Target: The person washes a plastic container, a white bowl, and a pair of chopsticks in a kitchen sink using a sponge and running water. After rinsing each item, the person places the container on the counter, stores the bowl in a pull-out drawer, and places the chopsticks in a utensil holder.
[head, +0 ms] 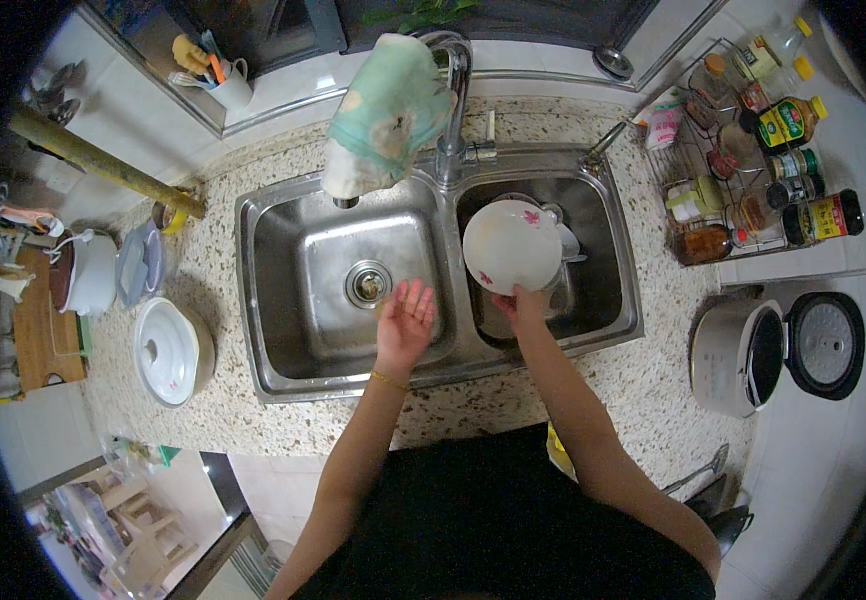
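My right hand [521, 300] grips the near rim of a white bowl [514, 244] with red leaf prints, over the right basin [598, 300] of a steel double sink. Beneath and behind that bowl, other dishes [569, 241] lie in the basin, partly hidden. Palm up and holding nothing, my left hand [405, 322] is above the left basin [290, 300], to the right of its drain strainer [369, 283]. A green and white cloth [391, 116] hangs over the spout of the chrome faucet [451, 150], above the back of the left basin.
Left of the sink, a lidded white pot [170, 352] stands on the speckled countertop [230, 420]. A wire rack [703, 172] holds several condiment bottles at right, near a rice cooker [737, 356] with its lid raised. A mug of utensils [232, 88] sits on the windowsill.
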`<state>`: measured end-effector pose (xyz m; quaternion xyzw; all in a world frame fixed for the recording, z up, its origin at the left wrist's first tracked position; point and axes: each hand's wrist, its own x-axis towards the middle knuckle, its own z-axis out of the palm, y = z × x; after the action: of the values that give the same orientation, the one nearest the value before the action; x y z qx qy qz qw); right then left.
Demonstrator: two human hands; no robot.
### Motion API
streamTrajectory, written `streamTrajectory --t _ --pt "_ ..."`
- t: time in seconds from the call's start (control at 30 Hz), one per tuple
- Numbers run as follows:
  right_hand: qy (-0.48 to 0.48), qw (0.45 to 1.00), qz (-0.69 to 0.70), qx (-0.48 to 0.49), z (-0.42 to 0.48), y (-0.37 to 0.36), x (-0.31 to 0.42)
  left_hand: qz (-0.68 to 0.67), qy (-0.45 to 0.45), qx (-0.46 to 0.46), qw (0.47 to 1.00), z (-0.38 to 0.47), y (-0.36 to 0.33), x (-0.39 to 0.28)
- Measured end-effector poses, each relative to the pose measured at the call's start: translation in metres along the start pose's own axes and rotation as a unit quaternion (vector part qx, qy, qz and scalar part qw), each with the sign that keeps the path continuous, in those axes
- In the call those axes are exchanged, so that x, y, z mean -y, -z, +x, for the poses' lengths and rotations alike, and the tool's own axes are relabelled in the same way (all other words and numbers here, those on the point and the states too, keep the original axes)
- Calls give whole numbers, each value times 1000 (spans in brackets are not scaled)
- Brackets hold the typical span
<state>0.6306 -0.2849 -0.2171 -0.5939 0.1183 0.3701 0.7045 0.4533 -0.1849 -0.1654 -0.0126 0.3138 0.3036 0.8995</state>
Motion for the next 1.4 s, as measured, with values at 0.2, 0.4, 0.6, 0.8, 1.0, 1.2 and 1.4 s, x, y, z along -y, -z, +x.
streamTrajectory --t 0.2,0.4,0.6,0.8,1.0,1.2,1.4 --pt "-64 994 -45 80 -83 10 59 247 35 60 966 -6 -30 21" --pt "-136 868 -396 266 -93 -26 77 252 27 105 962 -22 -22 0" --pt "608 421 -673 13 11 -113 118 246 -4 53 968 -32 16 -54" --pt "414 147 -898 -21 62 -160 152 211 -14 22 977 -48 12 -70" --pt "501 364 -785 2 32 -154 134 151 -44 29 987 -36 25 -82" --pt "-56 924 -169 337 -51 -158 8 178 -98 15 979 -11 24 -82" --pt "-327 868 128 352 -27 -201 -43 243 -82 -51 965 -3 32 -86"
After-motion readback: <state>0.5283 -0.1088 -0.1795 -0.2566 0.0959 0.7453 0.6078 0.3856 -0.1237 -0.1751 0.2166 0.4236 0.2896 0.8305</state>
